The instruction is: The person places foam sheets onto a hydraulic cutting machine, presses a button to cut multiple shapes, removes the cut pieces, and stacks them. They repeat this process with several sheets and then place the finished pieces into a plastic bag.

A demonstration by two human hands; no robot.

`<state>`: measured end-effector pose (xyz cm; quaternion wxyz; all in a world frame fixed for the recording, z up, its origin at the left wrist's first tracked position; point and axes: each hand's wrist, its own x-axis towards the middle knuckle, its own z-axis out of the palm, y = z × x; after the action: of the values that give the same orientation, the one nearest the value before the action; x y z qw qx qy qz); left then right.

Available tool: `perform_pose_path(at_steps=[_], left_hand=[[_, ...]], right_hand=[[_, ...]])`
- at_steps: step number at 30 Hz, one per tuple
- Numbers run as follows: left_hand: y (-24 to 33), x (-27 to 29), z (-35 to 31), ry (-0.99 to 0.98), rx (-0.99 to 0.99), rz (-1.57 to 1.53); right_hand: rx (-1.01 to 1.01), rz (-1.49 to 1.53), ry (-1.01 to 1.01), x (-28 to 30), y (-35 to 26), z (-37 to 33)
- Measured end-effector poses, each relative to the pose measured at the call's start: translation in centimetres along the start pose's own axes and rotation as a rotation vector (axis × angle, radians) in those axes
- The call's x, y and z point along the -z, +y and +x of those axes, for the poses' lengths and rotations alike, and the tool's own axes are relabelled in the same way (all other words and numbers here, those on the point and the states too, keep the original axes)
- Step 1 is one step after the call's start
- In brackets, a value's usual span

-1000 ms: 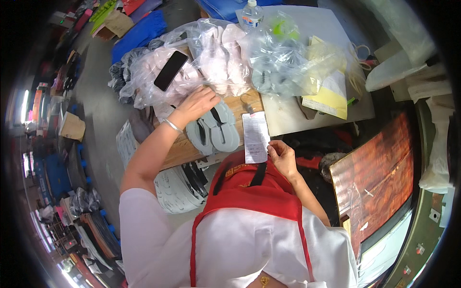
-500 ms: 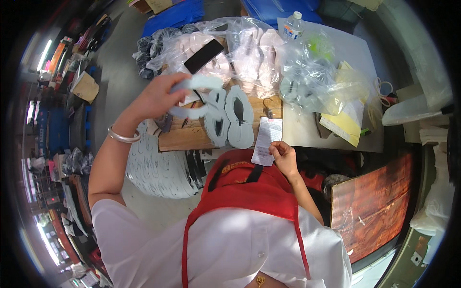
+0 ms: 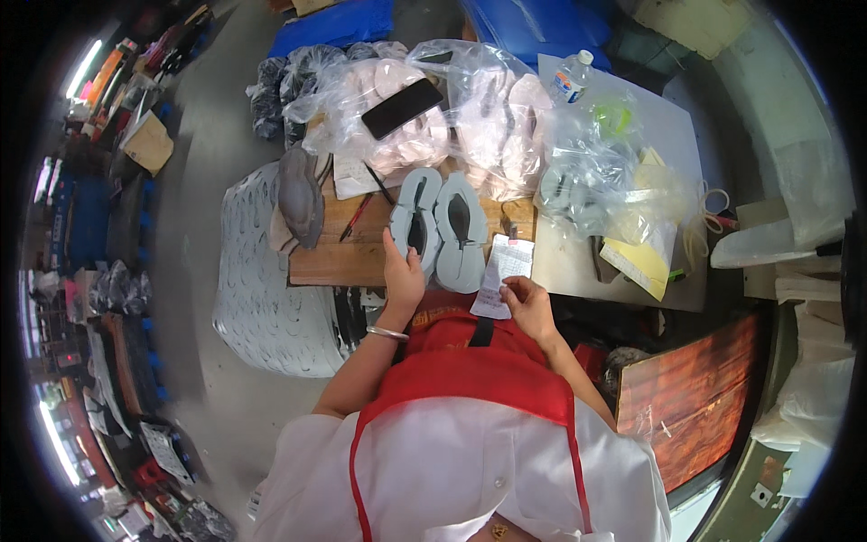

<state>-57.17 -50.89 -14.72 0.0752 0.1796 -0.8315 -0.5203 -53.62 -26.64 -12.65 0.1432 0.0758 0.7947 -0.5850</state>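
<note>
Two stacks of pale grey shoe-upper pieces with oval openings lie side by side on a wooden board. My left hand grips the near left edge of the left stack, its thumb over the top and its fingers along the side. Beside it, the right stack lies untouched. My right hand pinches the lower part of a printed paper slip, between thumb and fingers. The slip's upper end rests at the board's right edge, near a small metal hook.
Clear bags of pink pieces lie behind the stacks, with a black phone on top. To the right are a bag of grey pieces, a bottle and yellow paper. A red pen and a dark grey piece lie left.
My left hand has swung from the left, where it carried a loose grey piece, in to the left stack, and that piece is no longer apart. My right hand stays on the slip.
</note>
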Motion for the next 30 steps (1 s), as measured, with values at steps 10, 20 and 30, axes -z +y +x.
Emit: perform_pose_path(at_steps=[10,20,30], left_hand=[[-2.5,2.6,0.5,-0.078,-0.209,0.429],[-4.6,1.2,2.5,-0.088,-0.326,0.25],[-3.6,2.2,4.2,-0.249,-0.311,0.159]], right_hand=[[0.142,-0.432,-0.013,-6.5,-0.6,5.0],[0.044,-0.269,0.157,-9.6,-0.8,5.1],[-0.074,0.084,0.197,-8.1,-2.3,7.9]])
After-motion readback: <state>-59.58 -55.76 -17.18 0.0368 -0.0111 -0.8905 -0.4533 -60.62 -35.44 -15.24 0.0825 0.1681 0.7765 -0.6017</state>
